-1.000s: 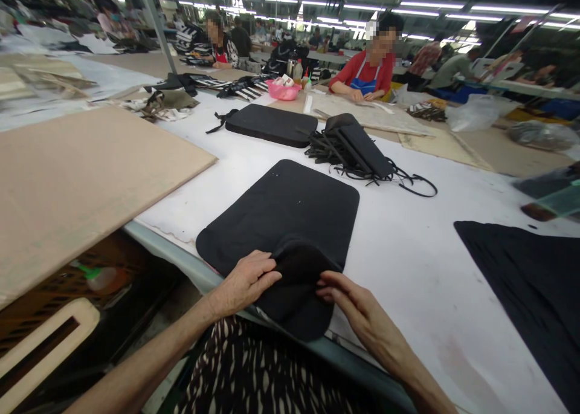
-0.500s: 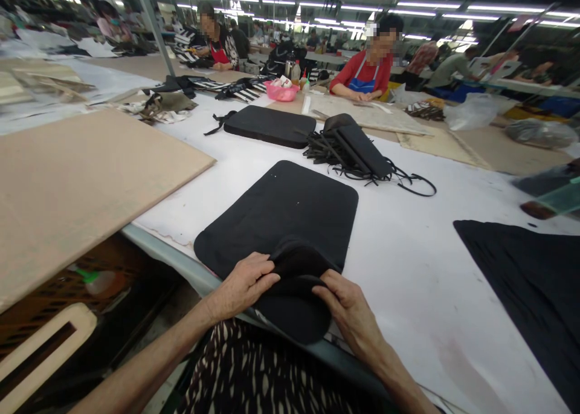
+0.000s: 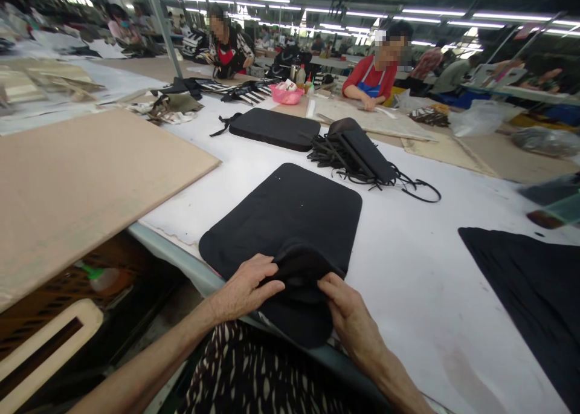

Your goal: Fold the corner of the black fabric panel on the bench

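Observation:
A black fabric panel [image 3: 290, 211] with rounded corners lies on the white-covered table, its near end hanging a little over the front edge. My left hand [image 3: 251, 284] pinches a raised fold on the panel's near left part, thumb and fingers closed on the cloth. On the right side of that fold, my right hand [image 3: 344, 302] grips the material between thumb and fingertips. The cloth bulges up between both hands. Beyond the panel rest a stack of black panels [image 3: 274, 127] and a bundle of black straps and strips [image 3: 362, 151].
A large tan board [image 3: 99, 184] covers the left side. Black cloth [image 3: 534, 293] lies at the right. Farther back stand a pink basket [image 3: 286, 93] and a co-worker in a red top [image 3: 353, 81]. A cream slotted piece [image 3: 49, 347] is at the lower left.
The raised fold between my hands has flattened, closing the opening that showed under it. Both hands still hold the cloth. Across the table, the co-worker in red has shifted their hands.

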`<move>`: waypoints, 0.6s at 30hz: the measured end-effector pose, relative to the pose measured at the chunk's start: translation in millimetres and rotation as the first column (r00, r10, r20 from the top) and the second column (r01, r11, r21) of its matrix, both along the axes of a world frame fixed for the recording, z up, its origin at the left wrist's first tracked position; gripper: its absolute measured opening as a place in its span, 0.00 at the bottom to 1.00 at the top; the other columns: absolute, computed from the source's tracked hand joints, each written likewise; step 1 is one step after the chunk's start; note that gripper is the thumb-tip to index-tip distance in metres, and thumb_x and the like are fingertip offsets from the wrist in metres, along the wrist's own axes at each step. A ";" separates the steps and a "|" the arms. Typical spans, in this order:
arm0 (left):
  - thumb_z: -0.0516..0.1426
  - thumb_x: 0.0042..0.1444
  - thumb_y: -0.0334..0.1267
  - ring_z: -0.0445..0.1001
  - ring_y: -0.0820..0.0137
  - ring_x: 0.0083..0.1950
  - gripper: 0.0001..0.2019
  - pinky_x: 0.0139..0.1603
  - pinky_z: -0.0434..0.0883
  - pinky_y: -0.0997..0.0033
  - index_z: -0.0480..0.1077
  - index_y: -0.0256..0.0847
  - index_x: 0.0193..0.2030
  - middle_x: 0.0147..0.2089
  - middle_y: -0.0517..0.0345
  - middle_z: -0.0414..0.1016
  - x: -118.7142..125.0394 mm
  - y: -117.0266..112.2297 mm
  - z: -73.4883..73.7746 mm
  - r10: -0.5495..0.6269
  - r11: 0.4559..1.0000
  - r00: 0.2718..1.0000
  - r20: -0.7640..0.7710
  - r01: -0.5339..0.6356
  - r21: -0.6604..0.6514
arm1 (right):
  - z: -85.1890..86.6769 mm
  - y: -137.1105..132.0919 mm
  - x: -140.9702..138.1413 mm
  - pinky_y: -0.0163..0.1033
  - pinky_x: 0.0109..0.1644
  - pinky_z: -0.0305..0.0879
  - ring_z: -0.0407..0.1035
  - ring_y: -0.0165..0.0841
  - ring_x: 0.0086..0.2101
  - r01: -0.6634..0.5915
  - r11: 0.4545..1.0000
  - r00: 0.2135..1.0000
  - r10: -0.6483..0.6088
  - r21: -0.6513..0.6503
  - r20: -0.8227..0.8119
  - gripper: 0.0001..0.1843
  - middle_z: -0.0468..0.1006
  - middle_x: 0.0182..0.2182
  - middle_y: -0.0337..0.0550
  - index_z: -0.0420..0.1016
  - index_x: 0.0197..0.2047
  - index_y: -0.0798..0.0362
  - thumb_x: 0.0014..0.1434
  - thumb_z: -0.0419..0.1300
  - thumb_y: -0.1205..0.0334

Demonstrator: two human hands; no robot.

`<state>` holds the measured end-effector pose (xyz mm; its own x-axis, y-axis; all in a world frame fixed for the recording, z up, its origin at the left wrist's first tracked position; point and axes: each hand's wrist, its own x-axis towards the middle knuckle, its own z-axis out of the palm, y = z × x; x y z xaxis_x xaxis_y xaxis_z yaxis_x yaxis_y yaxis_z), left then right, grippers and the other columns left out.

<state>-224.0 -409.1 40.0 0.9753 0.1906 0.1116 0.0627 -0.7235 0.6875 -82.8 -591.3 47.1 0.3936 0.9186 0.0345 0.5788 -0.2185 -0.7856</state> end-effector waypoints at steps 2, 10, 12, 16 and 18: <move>0.50 0.61 0.41 0.61 0.68 0.38 0.13 0.39 0.61 0.71 0.62 0.38 0.28 0.32 0.57 0.63 0.0 0.0 0.5 -0.005 1.000 1.000 0.002 0.005 0.006 | 0.7 -0.3 -0.3 0.34 0.40 0.63 0.66 0.32 0.36 0.002 1.000 1.000 -0.002 0.000 0.009 0.15 0.68 0.35 0.44 0.69 0.37 0.53 0.59 0.42 0.70; 0.56 0.57 0.39 0.62 0.69 0.38 0.12 0.38 0.61 0.73 0.61 0.38 0.26 0.31 0.59 0.62 1.0 0.1 0.9 -0.001 1.000 1.000 0.009 0.001 -0.009 | -9.0 -8.2 -4.5 0.36 0.45 0.66 0.66 0.33 0.43 0.033 0.999 0.990 -0.034 0.011 0.136 0.21 0.68 0.44 0.46 0.60 0.55 0.50 0.61 0.41 0.70; 0.52 0.60 0.38 0.62 0.69 0.37 0.13 0.38 0.61 0.73 0.60 0.38 0.25 0.30 0.59 0.62 1.9 0.2 0.3 0.001 1.000 1.000 0.008 -0.001 -0.021 | -17.0 -13.4 -7.0 0.38 0.47 0.66 0.65 0.34 0.47 0.082 0.995 0.970 -0.091 0.052 0.225 0.25 0.65 0.49 0.47 0.51 0.61 0.49 0.61 0.42 0.70; 0.47 0.62 0.37 0.62 0.70 0.36 0.14 0.39 0.61 0.72 0.60 0.38 0.26 0.31 0.59 0.63 3.0 0.0 -0.5 0.006 0.999 1.000 0.001 -0.006 -0.049 | -31.8 -25.5 -11.8 0.39 0.45 0.68 0.66 0.37 0.47 0.105 0.984 0.882 -0.159 0.145 0.444 0.23 0.62 0.53 0.49 0.56 0.58 0.49 0.60 0.44 0.72; 0.46 0.63 0.36 0.62 0.69 0.37 0.14 0.39 0.61 0.71 0.60 0.38 0.26 0.32 0.59 0.63 2.9 -0.2 -1.3 0.006 0.999 1.000 0.006 -0.006 -0.047 | -36.0 -30.8 -13.4 0.40 0.43 0.69 0.68 0.37 0.45 0.065 0.987 0.825 -0.135 0.146 0.549 0.22 0.64 0.52 0.50 0.62 0.54 0.49 0.59 0.43 0.75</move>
<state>-221.1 -409.2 38.6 0.9734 0.2016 0.1084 0.0626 -0.6899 0.7212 -96.2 -622.1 11.1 0.3648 0.8506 0.3786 0.9046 -0.2276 -0.3603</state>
